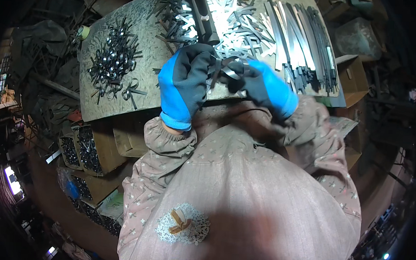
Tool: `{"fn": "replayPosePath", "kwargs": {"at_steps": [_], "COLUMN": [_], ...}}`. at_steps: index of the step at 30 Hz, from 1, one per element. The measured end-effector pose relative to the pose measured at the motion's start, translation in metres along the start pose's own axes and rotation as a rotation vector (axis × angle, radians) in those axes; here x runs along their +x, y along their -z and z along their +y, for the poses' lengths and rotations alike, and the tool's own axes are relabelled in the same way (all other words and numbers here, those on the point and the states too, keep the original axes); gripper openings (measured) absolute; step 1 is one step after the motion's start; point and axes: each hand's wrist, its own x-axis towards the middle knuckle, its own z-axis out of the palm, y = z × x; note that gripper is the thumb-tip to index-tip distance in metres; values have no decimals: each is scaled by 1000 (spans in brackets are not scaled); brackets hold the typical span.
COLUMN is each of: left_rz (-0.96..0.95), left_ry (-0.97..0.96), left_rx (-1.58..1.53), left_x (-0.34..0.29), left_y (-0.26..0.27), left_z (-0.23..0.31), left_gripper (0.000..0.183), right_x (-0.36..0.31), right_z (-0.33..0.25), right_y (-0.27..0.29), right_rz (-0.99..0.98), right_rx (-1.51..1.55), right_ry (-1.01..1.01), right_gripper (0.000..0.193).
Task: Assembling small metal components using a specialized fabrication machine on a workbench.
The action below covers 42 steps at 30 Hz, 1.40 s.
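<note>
My left hand [185, 79], in a blue and black work glove, is closed at the near edge of the table. My right hand [269, 88], gloved alike and slightly blurred, is closed opposite it. Between them is a bow of dark, shiny strip [231, 70] with curled loops, gripped from both sides. Its ends are partly hidden by the gloves. Just beyond my left hand, a dark metal bar [202, 19] with a slot stands over the table. Behind my hands lies a loose heap of short strips [234, 25], brightly lit.
A pile of looped strip bows [115, 59] sits on the table's [146, 87] left side. Long flat strips [299, 40] lie in a bundle at the right. Cardboard boxes [106, 148] with dark pieces stand below left; another box [351, 81] is beyond the right edge.
</note>
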Motion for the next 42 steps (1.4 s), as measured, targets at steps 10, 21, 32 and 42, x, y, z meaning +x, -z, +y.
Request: {"fn": "replayPosePath", "kwargs": {"at_steps": [10, 21, 32, 42], "left_rz": [113, 52, 17, -303], "left_ry": [-242, -467, -241, -827], "left_rx": [343, 625, 427, 1010], "left_x": [40, 112, 121, 144], "left_y": [1, 22, 17, 38], "left_z": [-19, -48, -42, -33], "left_gripper": [10, 17, 19, 16], "right_x": [16, 52, 61, 54], "right_z": [-20, 30, 20, 34], "right_y": [-43, -30, -17, -34], "right_rz": [163, 62, 10, 164], "right_rx": [600, 763, 875, 746], "right_ry": [-67, -99, -249, -121], "right_gripper": [41, 34, 29, 29]}}
